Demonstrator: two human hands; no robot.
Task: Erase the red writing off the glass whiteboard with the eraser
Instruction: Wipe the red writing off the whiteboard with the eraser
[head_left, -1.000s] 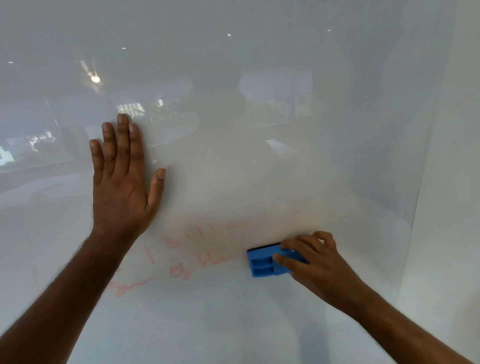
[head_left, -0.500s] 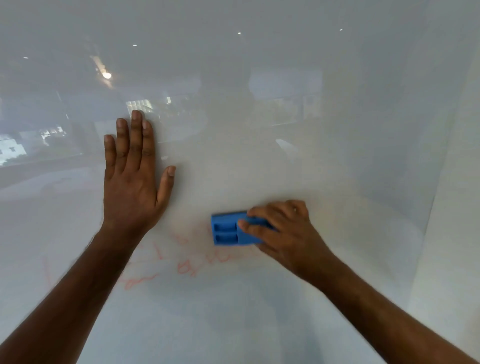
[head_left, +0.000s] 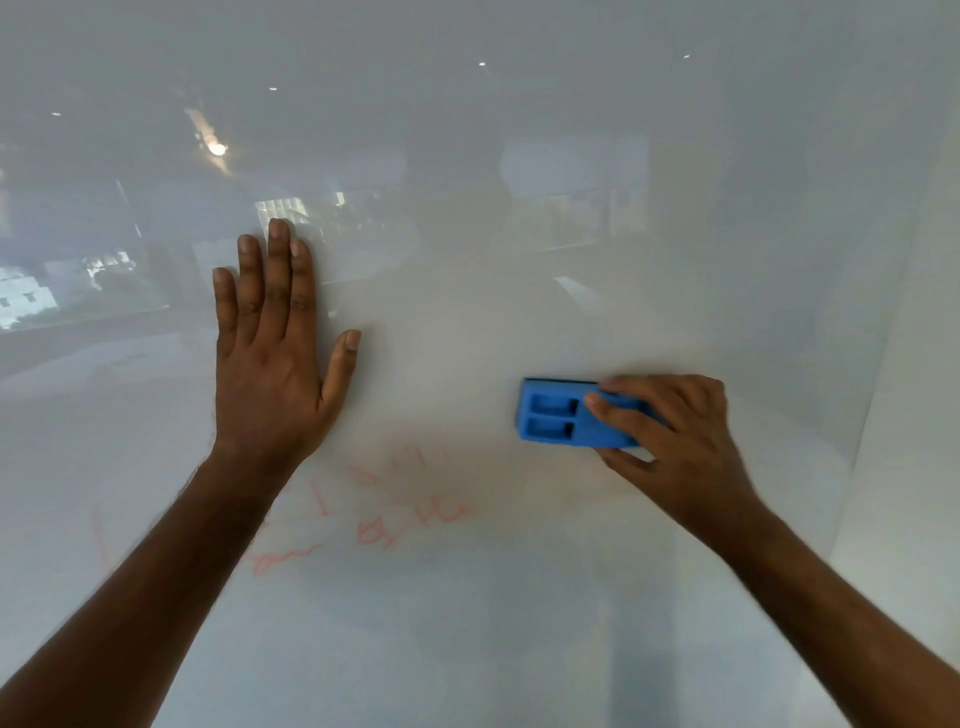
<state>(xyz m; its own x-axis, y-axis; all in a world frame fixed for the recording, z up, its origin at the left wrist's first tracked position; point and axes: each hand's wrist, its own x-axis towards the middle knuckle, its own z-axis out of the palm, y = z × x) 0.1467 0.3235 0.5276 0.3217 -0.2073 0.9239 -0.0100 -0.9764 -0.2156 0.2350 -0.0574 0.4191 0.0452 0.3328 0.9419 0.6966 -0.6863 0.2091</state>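
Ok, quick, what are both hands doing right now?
Left hand: open, flat on the glass whiteboard.
Right hand: gripping the blue eraser.

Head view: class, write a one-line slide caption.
Right hand holds blue eraser on glass whiteboard; left hand lies flat above red writing.

Left hand (head_left: 270, 374) lies flat on the whiteboard (head_left: 571, 234) at nine o'clock; eraser (head_left: 563, 415) at three o'clock under the right hand (head_left: 680, 441); writing (head_left: 384, 519) at six o'clock.

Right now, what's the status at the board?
Left hand flat on glass whiteboard. Right hand grips blue eraser. Red writing remains, lower left of eraser. Nothing blocking.
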